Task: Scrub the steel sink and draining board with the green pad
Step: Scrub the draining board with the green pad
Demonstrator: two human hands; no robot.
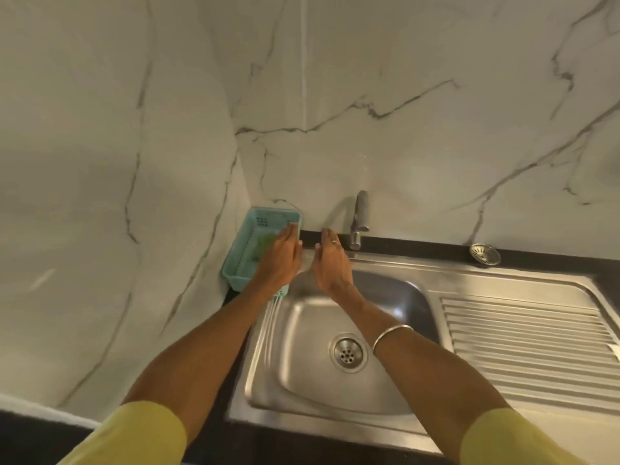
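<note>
The steel sink [302, 380] lies below me, its ribbed draining board [523, 337] to the right. A green pad [265, 242] rests inside a teal plastic basket [248, 236] in the back left corner. My left hand [280, 260] is stretched flat over the basket's right side, fingers together and extended, holding nothing. My right hand [330, 260] hovers above the sink's back rim, fingers straight, a ring on one finger, also holding nothing. Part of the pad is hidden behind my left hand.
A steel tap [359, 219] stands at the back rim, just right of my right hand. A loose drain strainer [484, 254] sits on the dark counter ledge behind the draining board. Marble walls close in at the back and left.
</note>
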